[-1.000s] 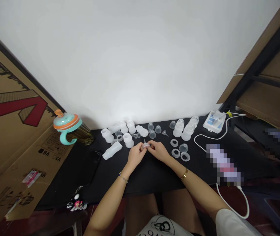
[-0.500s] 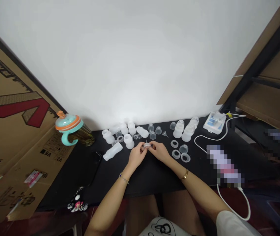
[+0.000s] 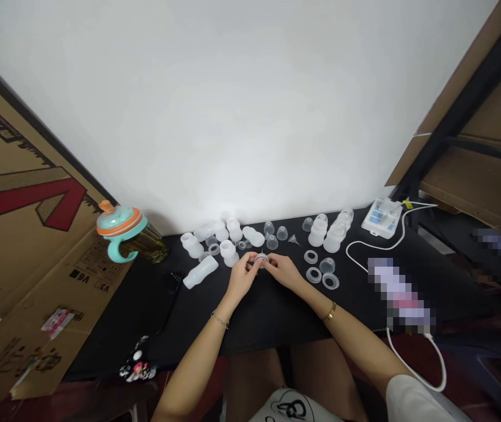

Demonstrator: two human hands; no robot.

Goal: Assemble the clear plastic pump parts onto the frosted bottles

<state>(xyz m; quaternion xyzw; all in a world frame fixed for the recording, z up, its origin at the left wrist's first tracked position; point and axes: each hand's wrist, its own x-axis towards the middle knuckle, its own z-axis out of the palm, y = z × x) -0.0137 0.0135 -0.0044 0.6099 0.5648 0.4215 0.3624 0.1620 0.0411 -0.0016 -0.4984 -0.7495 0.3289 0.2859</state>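
The left hand [image 3: 242, 274] and right hand [image 3: 284, 271] both pinch one ring [image 3: 261, 257] (small, translucent) over the black table [image 3: 259, 316].

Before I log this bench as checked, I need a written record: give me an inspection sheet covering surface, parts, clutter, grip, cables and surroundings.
Surface: black table, most items along its wall side.
Parts: white bottles, standing and lying; clear domes; translucent rings.
Clutter: teal-handled jug, plastic case, blurred-out object.
Grip: left hand and right hand share one translucent collar.
Cables: white cable, one loop past the front edge.
Surroundings: white wall; printed cardboard left.
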